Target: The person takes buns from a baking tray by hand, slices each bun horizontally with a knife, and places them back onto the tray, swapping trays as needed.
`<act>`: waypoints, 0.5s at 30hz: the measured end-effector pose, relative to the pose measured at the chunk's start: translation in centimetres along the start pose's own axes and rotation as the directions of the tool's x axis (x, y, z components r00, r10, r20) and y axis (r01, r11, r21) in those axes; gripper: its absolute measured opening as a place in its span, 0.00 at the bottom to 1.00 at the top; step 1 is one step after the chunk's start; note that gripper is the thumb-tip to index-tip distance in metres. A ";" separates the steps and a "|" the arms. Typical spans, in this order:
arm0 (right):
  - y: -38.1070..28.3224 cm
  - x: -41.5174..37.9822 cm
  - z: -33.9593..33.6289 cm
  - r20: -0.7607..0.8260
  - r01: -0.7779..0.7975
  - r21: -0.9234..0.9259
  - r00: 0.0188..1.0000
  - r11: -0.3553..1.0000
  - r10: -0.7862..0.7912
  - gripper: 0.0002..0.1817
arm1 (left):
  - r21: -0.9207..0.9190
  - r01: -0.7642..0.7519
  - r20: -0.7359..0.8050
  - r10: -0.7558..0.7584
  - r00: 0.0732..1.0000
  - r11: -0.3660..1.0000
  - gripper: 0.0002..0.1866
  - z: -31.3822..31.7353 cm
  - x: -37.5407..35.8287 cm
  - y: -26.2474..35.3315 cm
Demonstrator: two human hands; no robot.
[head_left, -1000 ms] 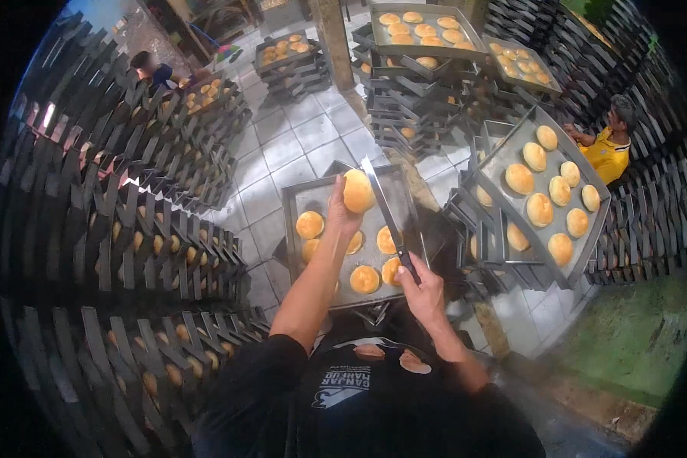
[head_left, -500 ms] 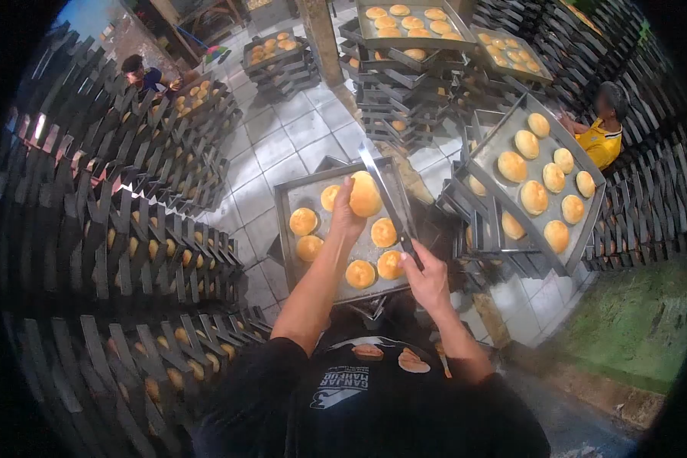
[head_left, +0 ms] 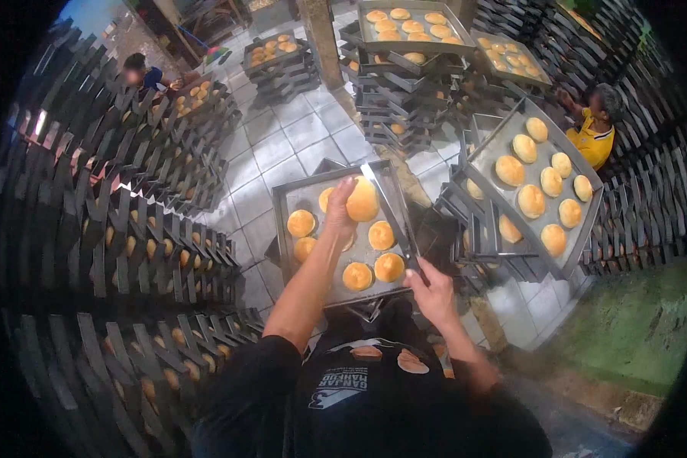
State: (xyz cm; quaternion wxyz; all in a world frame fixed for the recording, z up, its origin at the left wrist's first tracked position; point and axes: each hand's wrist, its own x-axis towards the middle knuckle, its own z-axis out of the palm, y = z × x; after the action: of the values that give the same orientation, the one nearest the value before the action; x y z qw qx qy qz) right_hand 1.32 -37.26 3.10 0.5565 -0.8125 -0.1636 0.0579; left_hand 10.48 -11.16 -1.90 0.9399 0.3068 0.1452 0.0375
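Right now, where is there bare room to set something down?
Bare floor tiles lie between the left tray stacks and near tray, and between the right tray and green surface. Crowded: the near tray, with buns inside and left hand and knife above.

Your left hand [head_left: 342,208] is farther out, gripping, its forearm [head_left: 304,286] slanting far and right. Your right hand [head_left: 437,296] sits nearer, to the right, curled closed, its forearm [head_left: 466,349] slanting far and left.
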 end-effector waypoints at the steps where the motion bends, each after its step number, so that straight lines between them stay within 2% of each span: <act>1: -0.9 -0.4 -0.4 0.046 -0.145 0.026 0.988 0.989 0.144 0.21 | 0.087 0.002 -0.024 0.000 1.000 0.996 0.15 0.0 -0.4 -0.3; 2: -0.9 0.1 -0.3 0.045 -0.150 0.027 0.988 0.988 0.149 0.21 | 0.175 0.012 -0.047 -0.004 0.999 0.985 0.14 0.1 -0.8 -0.9; 3: -0.9 1.0 -0.1 0.052 -0.186 -0.002 0.981 0.982 0.186 0.21 | 0.258 -0.028 -0.002 0.029 1.000 0.966 0.14 0.4 -1.0 -1.9; 4: -1.1 2.1 -0.1 0.057 -0.218 -0.032 0.974 0.975 0.220 0.21 | 0.259 -0.021 -0.001 0.022 1.000 0.966 0.14 0.6 -1.2 -2.5; 5: -1.6 3.3 0.3 0.040 -0.143 0.058 0.989 0.988 0.141 0.21 | 0.244 -0.016 0.029 0.009 1.000 0.970 0.15 0.9 -1.2 -2.9; 8: 0.6 3.3 0.5 0.033 -0.072 0.017 0.997 0.997 0.071 0.21 | 0.209 -0.028 0.019 0.024 1.000 0.977 0.16 0.8 -0.6 -1.8; 10: -0.7 0.4 -0.6 0.085 -0.126 -0.046 0.988 0.991 0.130 0.20 | 0.226 -0.003 -0.022 0.008 1.000 0.974 0.16 0.4 -0.9 0.2; 12: -0.7 -1.9 -1.2 0.155 -0.251 0.106 0.960 0.962 0.234 0.24 | 0.226 -0.047 0.012 0.046 0.999 0.973 0.17 -1.2 -0.4 0.3; 14: -0.6 -1.5 -0.5 0.156 -0.270 0.113 0.955 0.956 0.252 0.24 | 0.272 0.017 0.008 -0.020 1.000 0.962 0.18 -1.5 -0.4 -1.1; 15: 1.0 -0.6 0.5 0.085 -0.174 0.070 0.982 0.982 0.168 0.22 | 0.230 0.050 0.065 -0.067 0.996 0.972 0.20 -0.3 -1.2 -1.9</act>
State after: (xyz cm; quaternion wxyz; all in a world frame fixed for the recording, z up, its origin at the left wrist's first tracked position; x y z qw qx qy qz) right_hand 0.87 -37.35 1.95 0.5737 -0.7985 -0.1126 0.1437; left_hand 9.21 -12.72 -2.97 0.9037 0.4096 0.1235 -0.0184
